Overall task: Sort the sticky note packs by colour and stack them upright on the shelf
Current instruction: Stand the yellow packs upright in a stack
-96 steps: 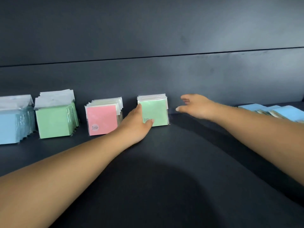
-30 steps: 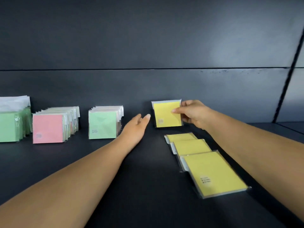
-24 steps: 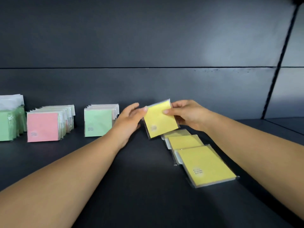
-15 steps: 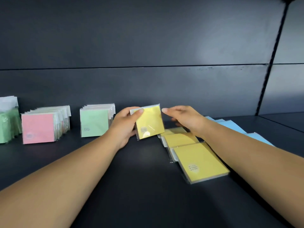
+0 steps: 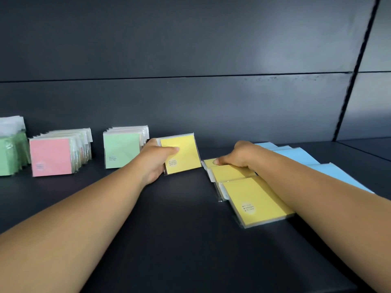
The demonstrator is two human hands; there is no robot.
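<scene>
My left hand (image 5: 157,158) holds one yellow sticky note pack (image 5: 184,157) upright on the dark shelf (image 5: 169,240), thumb across its front. To its right, a row of yellow packs (image 5: 254,197) lies flat and overlapping. My right hand (image 5: 237,155) rests on the far end of that row, its fingers pressed on the second pack (image 5: 231,172). Upright stacks stand to the left: pale green (image 5: 123,150), pink (image 5: 55,155) and darker green (image 5: 11,155).
Light blue packs (image 5: 313,163) lie flat behind my right forearm. The shelf's dark back wall (image 5: 211,106) rises just behind the stacks, with a vertical seam (image 5: 351,85) at the right.
My right hand passed the yellow pack to my left hand, which set it upright nearer the pale green stack. The right hand then dropped onto the flat yellow packs.
</scene>
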